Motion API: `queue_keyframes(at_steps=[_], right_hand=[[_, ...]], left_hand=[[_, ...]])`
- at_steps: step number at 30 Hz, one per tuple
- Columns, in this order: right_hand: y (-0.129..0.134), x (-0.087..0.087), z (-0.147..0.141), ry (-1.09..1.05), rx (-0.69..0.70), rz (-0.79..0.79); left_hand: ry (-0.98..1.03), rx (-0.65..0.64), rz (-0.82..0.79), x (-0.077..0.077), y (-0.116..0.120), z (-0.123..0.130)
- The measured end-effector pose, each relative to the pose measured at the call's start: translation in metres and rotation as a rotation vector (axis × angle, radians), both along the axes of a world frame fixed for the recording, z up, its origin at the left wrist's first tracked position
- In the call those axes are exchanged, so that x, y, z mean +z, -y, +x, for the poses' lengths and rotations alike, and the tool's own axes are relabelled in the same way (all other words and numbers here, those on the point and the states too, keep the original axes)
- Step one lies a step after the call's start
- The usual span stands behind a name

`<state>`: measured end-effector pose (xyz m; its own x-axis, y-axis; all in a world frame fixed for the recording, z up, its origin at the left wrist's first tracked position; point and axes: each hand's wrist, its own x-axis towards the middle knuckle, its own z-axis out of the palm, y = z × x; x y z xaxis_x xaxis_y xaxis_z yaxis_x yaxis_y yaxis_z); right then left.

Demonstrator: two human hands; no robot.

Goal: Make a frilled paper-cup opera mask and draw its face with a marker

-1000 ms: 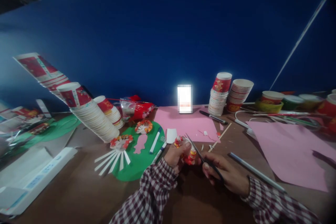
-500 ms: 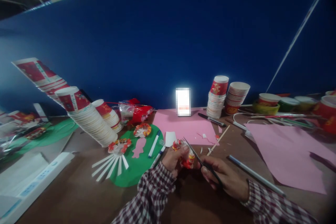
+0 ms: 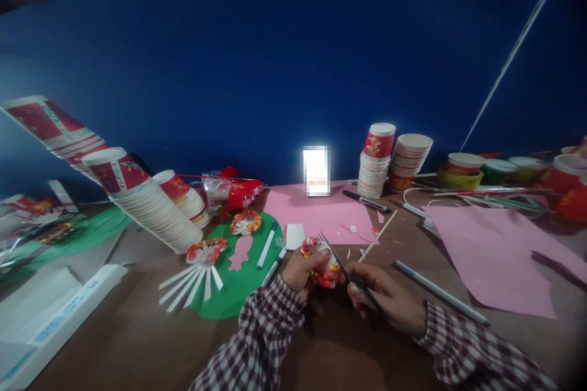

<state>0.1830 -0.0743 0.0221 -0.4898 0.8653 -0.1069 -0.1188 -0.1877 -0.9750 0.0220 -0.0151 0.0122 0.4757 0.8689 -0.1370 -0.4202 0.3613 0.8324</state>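
Between the fingers of my left hand (image 3: 299, 270) is a cut paper cup (image 3: 326, 278), its red-and-gold strips curled outward around a white inside. My right hand (image 3: 386, 294) is closed around a pair of dark scissors (image 3: 362, 289). The blades point up and away, lying close along the right side of the cup; whether they touch it I cannot tell. On a green paper sheet (image 3: 220, 305) to the left lie a curled cup flower (image 3: 246, 223), a pink paper cutout (image 3: 241, 252) and a blue-capped marker (image 3: 266, 245). A second cup flower (image 3: 206, 250) has white strips fanned below it.
Tall cup stacks lean at left (image 3: 151, 208) and stand at right (image 3: 372, 177). Pink paper (image 3: 316, 214) lies ahead, with a glowing phone (image 3: 316, 171) behind it. More pink paper (image 3: 495, 263) and a grey rod (image 3: 440, 291) lie right. A power strip (image 3: 59, 311) lies left.
The whole view has shifted slightly, so things sit a little higher and further left. Both hands keep their hold on the cup and the scissors.
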Motion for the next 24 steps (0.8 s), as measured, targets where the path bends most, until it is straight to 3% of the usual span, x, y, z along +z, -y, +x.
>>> queue_keyframes(at_steps=[24], right_hand=[[-0.0002,-0.0051,-0.0009,0.03,-0.017,0.054]], left_hand=[[-0.053,-0.007,0.021,0.0051,-0.0009,-0.0031]])
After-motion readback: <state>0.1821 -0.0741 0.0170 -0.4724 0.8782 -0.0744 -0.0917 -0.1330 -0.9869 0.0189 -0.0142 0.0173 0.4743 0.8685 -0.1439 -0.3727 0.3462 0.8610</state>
